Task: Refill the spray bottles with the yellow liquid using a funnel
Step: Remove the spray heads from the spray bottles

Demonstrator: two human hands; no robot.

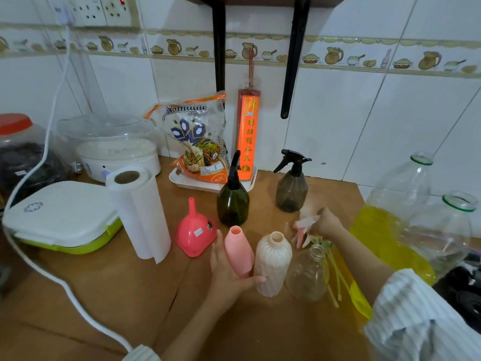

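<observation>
A brown wooden desk (pixel 135 290) stands against a white tiled wall (pixel 338 121) with a painted border of jugs, two black brackets running down it. The left hand (pixel 229 272) curls round the foot of a pink bottle (pixel 239 252), uncapped and tilted away from the person. Touching that hand's fingertips on the side toward the other hand stands a ribbed cream bottle (pixel 272 264), open-necked, and just beyond that a clear bottle (pixel 308 276), also open. The right hand (pixel 328 222) grips a bunch of white and pink spray heads (pixel 304 225), their yellow-green tubes trailing toward the person past the clear bottle. Just beyond the left hand's thumb lies a pink funnel (pixel 194 231), mouth down and spout up. Farther from the hands stand a dark green spray bottle (pixel 233 201) and a smoky grey spray bottle (pixel 291 188), both capped. Outside the right arm, large clear jugs (pixel 390 220) hold the yellow liquid at the desk's edge. Outside the left hand, a paper towel roll (pixel 139 214) stands upright, near a white and green box (pixel 62 217) and a white cable (pixel 46 267). Bare wood lies between the arms, nearest the person
</observation>
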